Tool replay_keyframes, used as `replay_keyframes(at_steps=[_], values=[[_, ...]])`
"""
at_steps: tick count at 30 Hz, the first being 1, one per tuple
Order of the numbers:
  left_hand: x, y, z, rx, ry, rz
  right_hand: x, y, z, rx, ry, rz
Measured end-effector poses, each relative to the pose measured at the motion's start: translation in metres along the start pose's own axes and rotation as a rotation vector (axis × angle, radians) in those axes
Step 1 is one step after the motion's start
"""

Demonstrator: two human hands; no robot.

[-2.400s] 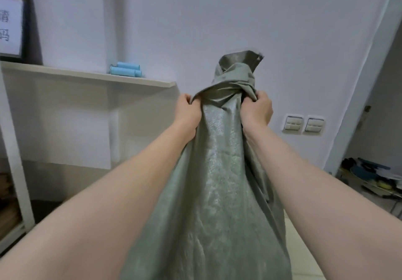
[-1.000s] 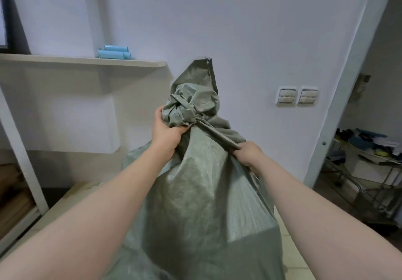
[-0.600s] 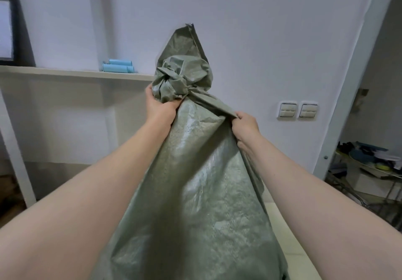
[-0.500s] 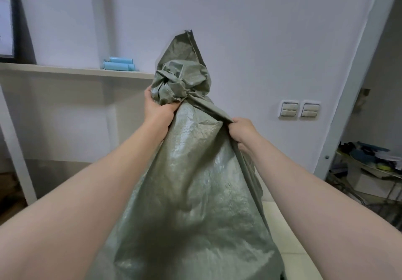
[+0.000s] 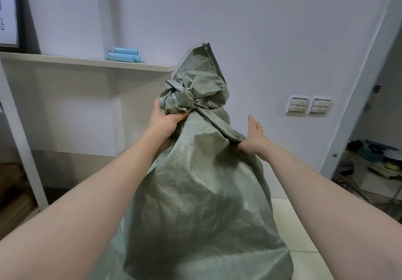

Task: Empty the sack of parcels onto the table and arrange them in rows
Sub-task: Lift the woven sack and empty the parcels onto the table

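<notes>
Two hands work at the top of the sack point(image 5: 195, 192), which stands upright and full between the person's forearms. Its base is out of view, so whether it rests on a table cannot be told, and no parcels show. The left hand point(image 5: 166, 123) is curled round the gathered neck just under the knot point(image 5: 180, 99), fingers wrapped into the cloth. The right hand point(image 5: 254, 135) is spread, fingers straight and pointing up, its thumb side against a taut fold that runs down from the knot. Whether the thumb hooks that fold cannot be told. The step in hand looks like untying the mouth. To do it well, the left hand should steady the neck without squeezing the knot tighter. The right should find the free tail of cloth sticking up above the knot and work it back through the loop rather than tug the taut fold, which would likely cinch it. The woven cloth looks stiff and slick, so a firm pinch close to the knot should serve better than a pull from lower down.
</notes>
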State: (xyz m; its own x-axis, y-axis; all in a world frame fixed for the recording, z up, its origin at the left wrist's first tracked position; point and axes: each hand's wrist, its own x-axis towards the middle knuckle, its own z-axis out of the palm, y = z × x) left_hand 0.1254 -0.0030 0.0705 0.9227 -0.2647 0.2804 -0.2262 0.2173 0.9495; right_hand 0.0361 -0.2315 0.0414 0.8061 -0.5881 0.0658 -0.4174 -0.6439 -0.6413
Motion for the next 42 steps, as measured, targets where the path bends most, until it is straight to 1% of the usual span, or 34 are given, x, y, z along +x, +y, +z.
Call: replay_keyframes(at_steps=[4, 5, 8, 9, 11, 14, 16, 20, 22, 24, 25, 27, 30, 32, 34, 38, 40, 42], values=[[0.000, -0.013, -0.011, 0.014, -0.023, -0.018, 0.004, 0.003, 0.026, -0.043, -0.129, -0.099], [-0.001, -0.013, -0.012, 0.013, -0.023, -0.021, 0.004, 0.003, 0.033, -0.045, -0.111, -0.092], [0.001, -0.011, -0.011, 0.000, -0.012, -0.017, 0.007, 0.000, 0.043, 0.041, 0.064, -0.059], [0.002, -0.008, -0.008, 0.000, -0.001, -0.007, 0.007, -0.004, 0.041, 0.103, 0.118, -0.048], [0.005, 0.002, 0.000, -0.008, 0.029, 0.021, 0.010, -0.013, 0.032, 0.301, 0.217, -0.017], [0.014, 0.020, 0.010, -0.026, 0.075, 0.067, 0.019, -0.029, 0.010, 0.569, 0.307, -0.019], [0.021, 0.033, 0.012, -0.051, 0.092, 0.077, 0.027, -0.041, -0.006, 0.652, 0.366, -0.058], [0.026, 0.051, 0.012, -0.102, 0.096, 0.091, 0.019, -0.071, -0.025, 0.845, 0.416, -0.144], [0.026, 0.050, 0.005, -0.081, 0.101, 0.075, 0.016, -0.073, -0.018, 0.833, 0.336, -0.133], [0.022, 0.044, -0.004, -0.065, 0.120, 0.023, 0.009, -0.070, -0.005, 0.737, 0.184, -0.025], [0.019, 0.039, -0.008, -0.060, 0.131, -0.006, 0.005, -0.067, 0.000, 0.692, 0.141, 0.028], [0.011, 0.033, -0.013, -0.039, 0.142, -0.028, 0.003, -0.061, 0.006, 0.677, 0.156, 0.078], [0.002, 0.033, -0.012, 0.002, 0.110, -0.017, -0.001, -0.059, 0.001, 0.773, 0.203, 0.069], [-0.001, 0.035, -0.012, 0.019, 0.102, -0.026, -0.016, -0.058, -0.006, 0.768, 0.146, 0.047], [-0.006, 0.033, -0.014, 0.024, 0.126, -0.050, -0.035, -0.052, -0.009, 0.662, -0.013, 0.015], [-0.020, 0.019, -0.015, -0.025, 0.189, -0.121, -0.066, -0.032, -0.001, 0.463, -0.512, -0.003], [-0.030, 0.013, -0.008, -0.006, 0.216, -0.172, -0.070, -0.025, 0.017, 0.479, -0.631, -0.011], [-0.039, 0.009, 0.004, 0.031, 0.224, -0.207, -0.082, -0.028, 0.032, 0.565, -0.625, -0.027]])
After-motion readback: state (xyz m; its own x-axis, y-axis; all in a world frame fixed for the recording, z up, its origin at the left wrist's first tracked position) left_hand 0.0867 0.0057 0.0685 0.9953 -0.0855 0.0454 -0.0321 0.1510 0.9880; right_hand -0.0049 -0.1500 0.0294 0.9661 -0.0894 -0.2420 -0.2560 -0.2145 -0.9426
